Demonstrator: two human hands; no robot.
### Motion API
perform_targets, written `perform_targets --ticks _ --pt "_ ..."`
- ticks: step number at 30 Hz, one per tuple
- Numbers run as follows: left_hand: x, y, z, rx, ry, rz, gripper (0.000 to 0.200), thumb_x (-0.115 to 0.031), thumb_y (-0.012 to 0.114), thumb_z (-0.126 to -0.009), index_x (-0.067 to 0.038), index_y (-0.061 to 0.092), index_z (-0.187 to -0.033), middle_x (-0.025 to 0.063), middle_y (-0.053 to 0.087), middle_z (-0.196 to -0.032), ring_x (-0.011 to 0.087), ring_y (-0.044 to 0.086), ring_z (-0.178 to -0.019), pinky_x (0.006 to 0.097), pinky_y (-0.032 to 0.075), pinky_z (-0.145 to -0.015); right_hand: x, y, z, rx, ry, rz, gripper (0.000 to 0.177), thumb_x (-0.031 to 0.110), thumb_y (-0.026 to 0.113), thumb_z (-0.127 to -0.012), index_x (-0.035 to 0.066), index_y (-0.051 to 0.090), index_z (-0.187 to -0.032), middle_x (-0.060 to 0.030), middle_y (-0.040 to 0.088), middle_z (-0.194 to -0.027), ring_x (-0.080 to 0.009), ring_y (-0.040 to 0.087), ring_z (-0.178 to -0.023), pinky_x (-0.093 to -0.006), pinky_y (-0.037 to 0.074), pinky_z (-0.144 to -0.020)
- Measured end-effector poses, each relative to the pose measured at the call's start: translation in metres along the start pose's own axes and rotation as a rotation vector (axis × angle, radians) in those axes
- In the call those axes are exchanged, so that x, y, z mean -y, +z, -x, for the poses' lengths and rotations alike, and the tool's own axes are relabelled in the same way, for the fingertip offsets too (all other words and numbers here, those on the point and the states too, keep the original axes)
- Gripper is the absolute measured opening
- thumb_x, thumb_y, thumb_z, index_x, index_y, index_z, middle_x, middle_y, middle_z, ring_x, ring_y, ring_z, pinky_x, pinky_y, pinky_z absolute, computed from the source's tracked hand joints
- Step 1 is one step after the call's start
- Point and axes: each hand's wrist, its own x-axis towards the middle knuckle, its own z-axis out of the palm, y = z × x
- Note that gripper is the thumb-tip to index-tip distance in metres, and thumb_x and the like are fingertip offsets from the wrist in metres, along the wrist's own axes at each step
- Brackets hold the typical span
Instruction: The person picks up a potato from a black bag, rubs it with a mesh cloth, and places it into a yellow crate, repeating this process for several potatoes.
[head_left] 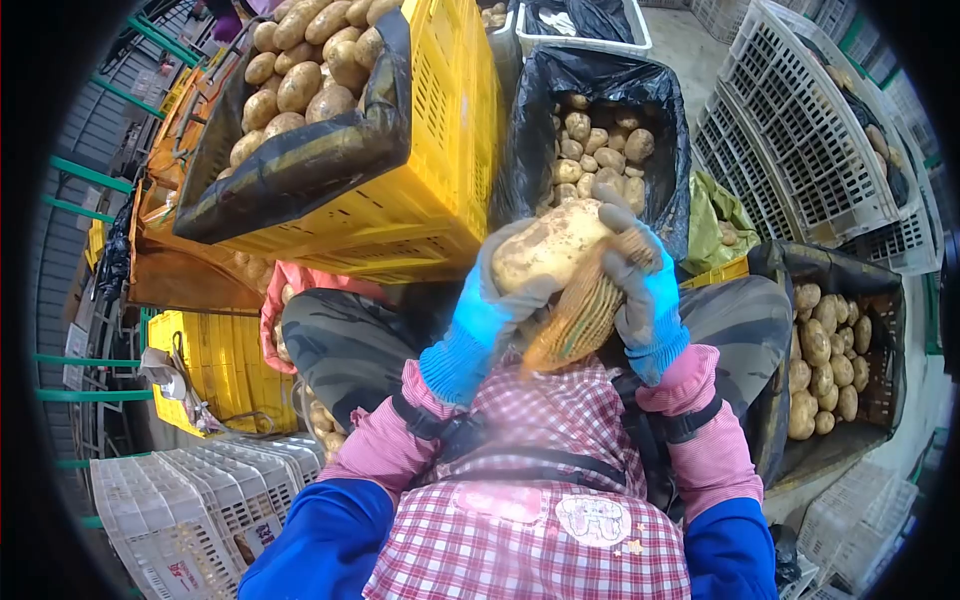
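Note:
A large pale potato [550,245] with brown soil patches is up in front of my chest. My left hand [500,285], in a grey and blue glove, is closed around its left and lower side. My right hand [640,290], gloved alike, grips a brown and orange piece of mesh cloth [578,318] against the potato's right side. The cloth's lower end hangs over the checked apron [530,530] and is slightly blurred. Past my hands, a crate lined with black plastic [600,80] holds smaller potatoes [600,150].
A yellow crate [440,120] heaped with large potatoes [300,85] stands high at front left. To my right is a dark-lined crate [885,400] of potatoes. White crates [810,120] are at the far right, with more white crates [200,500] at lower left.

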Motion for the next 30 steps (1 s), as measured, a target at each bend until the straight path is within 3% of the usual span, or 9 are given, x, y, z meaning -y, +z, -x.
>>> perform_targets --ticks 4,9,13,16,18,20,22,26,30 --pt "0.0 0.002 0.007 0.067 0.162 -0.061 0.081 -0.006 0.083 -0.079 0.001 0.037 -0.146 0.0142 0.051 -0.137 0.0216 0.056 -0.122 0.0354 0.05 -0.103 -0.02 -0.019 -0.006 -0.242 0.256 -0.547 0.045 0.027 0.062 -0.1 0.002 0.054 -0.137 -0.017 0.06 -0.135 -0.0273 0.058 -0.125 -0.0435 0.047 -0.107" --pt "0.006 -0.001 0.004 -0.056 0.422 -0.308 0.087 -0.011 0.088 -0.075 0.003 0.038 -0.144 0.0167 0.051 -0.138 0.0233 0.054 -0.126 0.0363 0.046 -0.106 0.009 -0.006 -0.004 -0.216 0.061 -0.287 0.06 0.031 0.061 -0.1 0.001 0.037 -0.147 -0.0161 0.052 -0.143 -0.0306 0.057 -0.124 -0.0444 0.049 -0.105" --pt "0.014 0.003 0.01 -0.042 0.455 -0.44 0.082 -0.012 0.087 -0.071 0.004 0.044 -0.139 0.0169 0.053 -0.137 0.0242 0.055 -0.124 0.036 0.045 -0.106 -0.008 0.024 0.011 0.033 -0.005 0.025 0.046 0.018 0.068 -0.093 0.002 0.053 -0.134 -0.0128 0.056 -0.138 -0.0266 0.058 -0.121 -0.0393 0.049 -0.101" --pt "0.01 0.005 0.016 -0.003 0.462 -0.746 0.077 -0.01 0.088 -0.07 0.004 0.049 -0.135 0.0184 0.056 -0.133 0.0245 0.056 -0.124 0.0365 0.046 -0.105 -0.036 0.007 0.005 -0.093 -0.217 0.51 0.028 0.01 0.073 -0.088 0.003 0.068 -0.114 -0.0109 0.065 -0.123 -0.0207 0.063 -0.109 -0.0331 0.051 -0.094" --pt "0.016 0.007 0.02 0.038 0.524 -0.808 0.074 -0.01 0.087 -0.071 0.005 0.05 -0.134 0.0194 0.056 -0.133 0.0249 0.056 -0.124 0.0365 0.047 -0.104 -0.032 -0.006 0.001 -0.283 0.085 0.332 0.021 0.014 0.069 -0.096 -0.001 0.068 -0.109 -0.0043 0.069 -0.105 -0.0107 0.058 -0.087 -0.0253 0.05 -0.078" --pt "0.018 0.009 0.022 0.063 0.455 -0.542 0.078 -0.004 0.087 -0.072 0.004 0.046 -0.137 0.0185 0.053 -0.137 0.025 0.054 -0.127 0.0382 0.047 -0.105 -0.015 -0.021 -0.009 -0.458 0.276 0.146 0.022 0.017 0.069 -0.096 -0.001 0.067 -0.109 -0.0052 0.07 -0.102 -0.0131 0.062 -0.087 -0.028 0.054 -0.076" --pt "0.017 0.01 0.026 0.059 0.297 -0.235 0.084 -0.002 0.089 -0.069 0.004 0.041 -0.138 0.0181 0.049 -0.141 0.0262 0.053 -0.129 0.0404 0.048 -0.107 -0.007 -0.019 0.002 -0.456 0.255 0.021 0.026 0.021 0.07 -0.096 -0.001 0.066 -0.111 -0.0071 0.07 -0.101 -0.0156 0.065 -0.087 -0.0314 0.057 -0.076" --pt "0.01 0.011 0.023 0.07 0.361 -0.198 0.076 0.004 0.082 -0.074 0.005 0.042 -0.139 0.0173 0.05 -0.142 0.024 0.051 -0.131 0.0373 0.045 -0.109 -0.005 -0.011 -0.008 -0.444 0.396 -0.416 0.031 0.025 0.07 -0.096 0.0 0.063 -0.113 -0.0093 0.071 -0.1 -0.021 0.07 -0.087 -0.0376 0.061 -0.077" --pt "0.016 0.001 0.018 0.086 0.482 -0.305 0.074 0.003 0.081 -0.072 0.0 0.045 -0.137 0.0182 0.049 -0.142 0.0288 0.05 -0.133 0.0406 0.045 -0.11 0.017 0.009 0.005 -0.253 0.24 -0.23 0.043 0.026 0.067 -0.098 -0.002 0.057 -0.129 -0.0116 0.066 -0.115 -0.0206 0.066 -0.104 -0.0353 0.056 -0.091"
